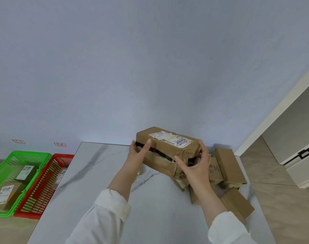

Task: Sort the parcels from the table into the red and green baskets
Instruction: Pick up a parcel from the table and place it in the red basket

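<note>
A long brown cardboard parcel [165, 150] with a white shipping label on top is held above the marble table [101, 182]. My left hand [138, 155] grips its left end and my right hand [196, 166] grips its right front corner. Several smaller brown parcels [227, 166] lie piled on the table's right side, partly hidden behind my right arm. On the floor to the left stand the green basket [2, 173], holding two labelled parcels, and the red basket [44, 189] beside the table, with parcels partly visible through its slats.
A plain wall rises behind the table, with two small label stickers [59, 144] above the baskets. A white door frame [273, 113] and a doorway are at the right. Wood-look floor surrounds the table.
</note>
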The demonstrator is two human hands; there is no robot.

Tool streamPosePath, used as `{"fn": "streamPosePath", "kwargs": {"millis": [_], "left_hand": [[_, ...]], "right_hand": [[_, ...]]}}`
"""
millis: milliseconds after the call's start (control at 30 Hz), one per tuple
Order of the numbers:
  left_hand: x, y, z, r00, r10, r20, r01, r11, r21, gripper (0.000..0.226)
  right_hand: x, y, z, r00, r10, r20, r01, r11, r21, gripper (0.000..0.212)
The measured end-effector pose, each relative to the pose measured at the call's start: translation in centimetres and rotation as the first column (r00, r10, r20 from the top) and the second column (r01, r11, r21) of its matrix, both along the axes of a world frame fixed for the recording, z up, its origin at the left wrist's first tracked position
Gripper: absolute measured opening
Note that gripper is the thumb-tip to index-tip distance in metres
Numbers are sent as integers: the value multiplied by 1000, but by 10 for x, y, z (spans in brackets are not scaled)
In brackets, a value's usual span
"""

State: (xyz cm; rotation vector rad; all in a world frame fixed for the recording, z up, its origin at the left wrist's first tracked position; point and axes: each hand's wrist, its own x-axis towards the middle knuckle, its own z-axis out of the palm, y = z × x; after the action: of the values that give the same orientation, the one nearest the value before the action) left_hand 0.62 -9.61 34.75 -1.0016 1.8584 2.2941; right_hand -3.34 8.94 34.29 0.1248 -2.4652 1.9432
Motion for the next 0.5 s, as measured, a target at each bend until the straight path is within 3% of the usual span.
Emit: {"fn": "streamPosePath", "kwargs": {"millis": [67,133,233,333,400,500], "left_hand": [[-3,7,3,996,77,33,-82,981,174,103],[-6,11,3,988,150,31,-153,945,289,88],[-4,14,2,981,192,18,-189,939,288,85],[-2,8,0,974,217,-69,-191,944,269,84],[2,1,2,982,145,-119,-119,972,205,88],[5,-6,6,982,-60,-181,80,991,103,98]], "right_hand": [[12,-7,-5,988,31,-151,-20,997,73,100],[20,-11,-13,963,55,-265,-17,989,144,102],[27,-10,-20,955,92,-281,-50,987,152,100],[29,-1,-10,982,157,-102,-162,986,-47,96],[24,7,-6,982,174,76,-159,972,-173,100],[14,22,-7,866,379,327,-262,900,-348,93]]}}
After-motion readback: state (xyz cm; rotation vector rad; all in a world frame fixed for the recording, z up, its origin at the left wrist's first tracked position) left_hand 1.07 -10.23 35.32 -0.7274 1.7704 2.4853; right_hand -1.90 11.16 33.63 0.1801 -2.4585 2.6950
